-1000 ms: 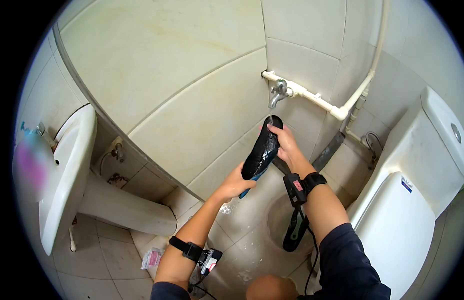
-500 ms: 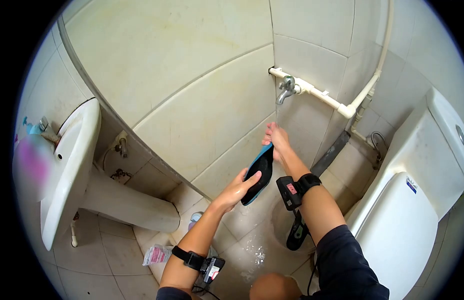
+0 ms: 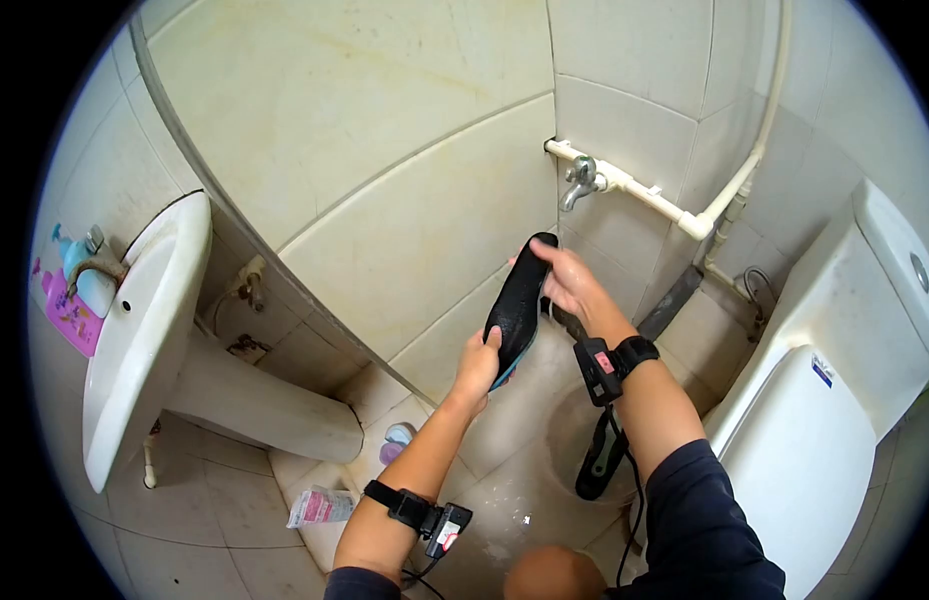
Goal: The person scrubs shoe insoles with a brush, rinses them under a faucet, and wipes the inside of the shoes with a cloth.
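A black shoe insole (image 3: 517, 297) with a blue edge is held between my two hands below the tap (image 3: 580, 183). My left hand (image 3: 476, 368) grips its lower end, thumb on the black face. My right hand (image 3: 567, 278) pinches the upper end near the wall, its thumb across the black side. Another dark insole (image 3: 597, 462) stands tilted in a round, pale basin (image 3: 556, 462) on the wet floor, beneath my right forearm. Part of the basin is hidden by that forearm.
A white toilet (image 3: 799, 470) stands close on the right. At left is a pedestal sink (image 3: 144, 330) with bottles on its rim. White pipes (image 3: 656, 200) run along the wall. A plastic packet (image 3: 321, 506) and a purple-and-blue item (image 3: 394, 440) lie near my left arm.
The insole has turned so its black face shows more fully. My right hand has shifted slightly down and right, away from under the tap, and its thumb now lies over the insole's upper end.
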A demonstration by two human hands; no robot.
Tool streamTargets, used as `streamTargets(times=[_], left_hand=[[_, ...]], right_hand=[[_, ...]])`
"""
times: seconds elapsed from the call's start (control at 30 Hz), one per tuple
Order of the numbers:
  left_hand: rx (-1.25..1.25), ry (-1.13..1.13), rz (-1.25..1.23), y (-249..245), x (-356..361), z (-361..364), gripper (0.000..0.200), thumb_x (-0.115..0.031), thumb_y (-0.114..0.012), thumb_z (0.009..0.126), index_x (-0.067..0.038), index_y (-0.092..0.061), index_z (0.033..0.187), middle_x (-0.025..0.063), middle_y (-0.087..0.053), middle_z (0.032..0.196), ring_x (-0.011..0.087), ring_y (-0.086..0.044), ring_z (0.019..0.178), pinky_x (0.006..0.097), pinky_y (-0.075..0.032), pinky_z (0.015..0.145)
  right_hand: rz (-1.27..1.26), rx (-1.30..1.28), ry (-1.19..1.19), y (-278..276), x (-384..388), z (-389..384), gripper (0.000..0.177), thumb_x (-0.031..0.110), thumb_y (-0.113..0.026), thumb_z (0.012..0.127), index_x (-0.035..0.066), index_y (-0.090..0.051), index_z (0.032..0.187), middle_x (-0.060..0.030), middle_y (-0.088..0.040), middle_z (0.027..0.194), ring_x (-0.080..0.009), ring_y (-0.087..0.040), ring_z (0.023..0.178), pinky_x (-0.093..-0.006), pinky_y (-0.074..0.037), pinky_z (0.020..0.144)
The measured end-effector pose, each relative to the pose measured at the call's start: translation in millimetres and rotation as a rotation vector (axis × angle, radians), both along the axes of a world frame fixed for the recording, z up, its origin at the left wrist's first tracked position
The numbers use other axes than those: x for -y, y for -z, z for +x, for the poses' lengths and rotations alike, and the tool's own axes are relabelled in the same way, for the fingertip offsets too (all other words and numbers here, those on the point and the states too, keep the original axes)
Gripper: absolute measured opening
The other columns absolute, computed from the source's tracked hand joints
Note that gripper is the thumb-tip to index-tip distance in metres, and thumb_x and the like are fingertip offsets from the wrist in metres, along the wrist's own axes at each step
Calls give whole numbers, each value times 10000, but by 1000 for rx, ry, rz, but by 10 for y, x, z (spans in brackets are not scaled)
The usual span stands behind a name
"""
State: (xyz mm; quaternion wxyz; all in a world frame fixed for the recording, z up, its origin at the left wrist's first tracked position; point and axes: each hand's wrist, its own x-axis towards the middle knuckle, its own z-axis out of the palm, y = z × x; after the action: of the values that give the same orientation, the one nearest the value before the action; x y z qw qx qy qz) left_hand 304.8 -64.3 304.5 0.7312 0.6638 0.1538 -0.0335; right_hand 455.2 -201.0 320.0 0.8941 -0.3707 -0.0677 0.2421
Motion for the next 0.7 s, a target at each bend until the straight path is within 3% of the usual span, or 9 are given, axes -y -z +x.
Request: streamTargets(times=[0.13,0.23,0.3,0.33,0.37,0.43,0.47,0.57,0.7], left_hand=[[36,2,-12,-51,34,86,291,-274,-378,1015,-24,-512,949,62,-547,677,145,-480,440,276,-370,382],[64,48,191,-1,106,127,289,-258,-396,1011,-7,-541,1025,71,-601,783,136,-556,581,276,-455,516],[342,63,464,86,178,143,317,-262,-426,1004,3,-556,1122,74,-637,937,114,-586,801,269,-475,737],[227,116,350,47,184,114,322,-246,-489,983,3,-555,1178,63,-637,1044,97,-558,953,264,-421,884],[227,116,353,12,201,84,322,-246,-489,983,3,-555,1178,63,-637,1044,97,-558,953,264,-421,884],[297,178,-61,-30,244,33,274,-197,-541,958,-9,-564,1155,32,-639,1012,91,-568,893,266,-447,821],[198,189,-116,-1,208,24,239,-142,-577,932,-26,-564,1140,0,-640,990,79,-569,861,261,-455,782],[43,223,-180,0,162,-63,226,-121,-586,920,-43,-559,1130,-6,-641,968,75,-577,833,259,-464,751],[96,110,-127,144,175,-26,228,-93,-593,907,-49,-555,1128,8,-650,962,87,-588,816,262,-470,750]], right_hand=[[-115,-8,9,70,-32,-125,247,136,-453,973,-56,-531,1106,-192,-639,1032,-281,-638,950,-385,-529,855],[-25,-200,194,64,-61,-41,289,146,-403,988,-69,-515,1144,-196,-635,1054,-296,-634,962,-387,-525,865],[3,-241,221,61,-22,49,400,244,-332,1015,-80,-492,1186,-214,-620,1101,-317,-622,1003,-399,-514,899],[111,-263,136,77,42,103,441,289,-308,1017,-71,-469,1215,-226,-614,1104,-334,-619,1004,-434,-512,898],[219,-284,50,100,84,149,483,333,-284,1020,-62,-446,1245,-237,-608,1108,-352,-617,1004,-468,-510,897],[129,-248,1,-73,125,55,564,422,-220,1015,-28,-439,1276,-213,-580,1182,-363,-592,1057,-507,-495,906],[169,-206,46,-168,133,20,567,431,-221,1013,-19,-433,1285,-194,-559,1224,-363,-583,1073,-519,-491,906],[228,-169,85,-209,166,3,612,497,-246,995,-5,-415,1303,-161,-504,1310,-359,-562,1110,-553,-483,903],[88,-73,-50,-168,143,-111,584,484,-336,984,-8,-394,1293,-175,-520,1290,-354,-553,1134,-529,-487,918]])
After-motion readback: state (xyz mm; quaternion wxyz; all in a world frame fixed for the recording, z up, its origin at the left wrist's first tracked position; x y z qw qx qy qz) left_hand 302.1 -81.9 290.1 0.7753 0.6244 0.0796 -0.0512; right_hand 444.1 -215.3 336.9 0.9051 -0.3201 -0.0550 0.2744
